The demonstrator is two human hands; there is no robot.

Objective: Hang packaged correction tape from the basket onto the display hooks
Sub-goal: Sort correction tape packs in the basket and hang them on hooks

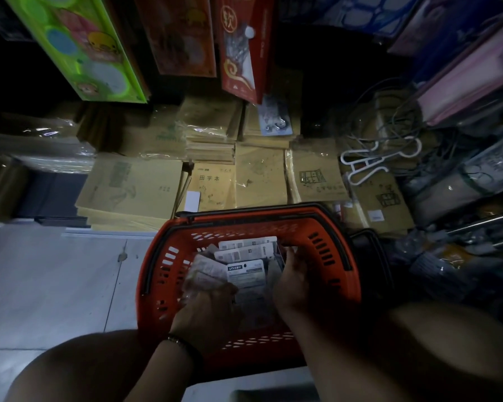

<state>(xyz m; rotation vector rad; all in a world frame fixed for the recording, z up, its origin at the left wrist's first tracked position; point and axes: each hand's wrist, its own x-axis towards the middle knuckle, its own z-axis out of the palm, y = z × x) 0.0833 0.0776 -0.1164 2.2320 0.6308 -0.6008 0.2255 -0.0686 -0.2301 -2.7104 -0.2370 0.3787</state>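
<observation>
Two hands are inside the red slotted plastic basket [163, 256]. We log the left hand [206, 306] with fingers clasped round a sheaf of white carded correction-tape packs [246, 252]. The right hand [295, 282] has fingers curled among the packs by the right wall, and we cannot tell its grip. The basket stands on a pale grey tiled floor [55, 280], just beside stacked yellow paper exercise books [134, 190]. The floor runs out to the left.

A pale grey tiled floor [55, 285] carries a red perforated plastic shopping basket with black handles [169, 274], standing upright. Just beyond the basket runs a low white shelf ledge [108, 234], which is packed side by side with stacks of tan paper exercise books [134, 190], several of them in clear plastic wrap.
</observation>
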